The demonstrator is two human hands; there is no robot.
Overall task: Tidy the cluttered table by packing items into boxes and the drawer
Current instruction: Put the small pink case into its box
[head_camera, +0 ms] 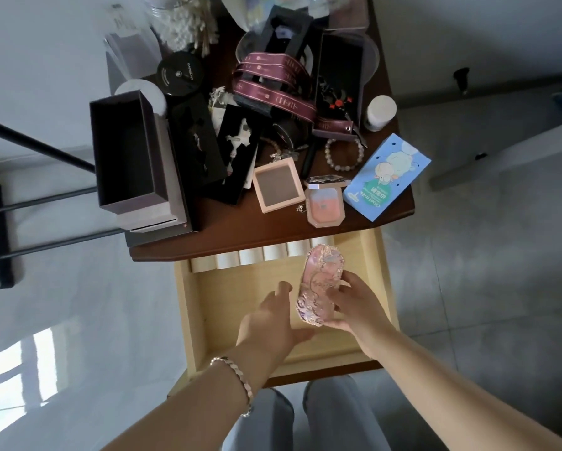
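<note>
Over the open drawer (188, 323), the pink embossed case (318, 284) hangs tilted, its far end toward the row of white cylinders (250, 258) at the back and its near end low in the right hand (357, 307). That hand grasps it from the right side, fingers curled beneath and thumb along the edge. The left hand (273, 320) is released, with fingers straight and palm down just beside the case's left edge. Whether the thumb touches the case I cannot tell.

The step in hand looks to be laying the case into the drawer. The raised ornament and glossy finish suggest something that scuffs or slips easily. It would be best lowered flat onto the bare wooden floor and not dropped from the tilt. The free left hand can steady the near edge until the case rests. A spot on the right side, clear of the cylinders, would leave the left half of the drawer free for more items. It would also keep the case from knocking the row askew.

Beyond the drawer, the brown table (240, 231) carries plenty that is not yet packed. Near its front edge lie a square pink compact (278, 183), an octagonal blush compact (325, 203) and a blue carton (387, 177). A bead bracelet (344, 154) lies behind them. A tall open black box (126, 151) stands at the left, and a maroon ribbon (273, 83) lies tangled over dark boxes further back.
</note>
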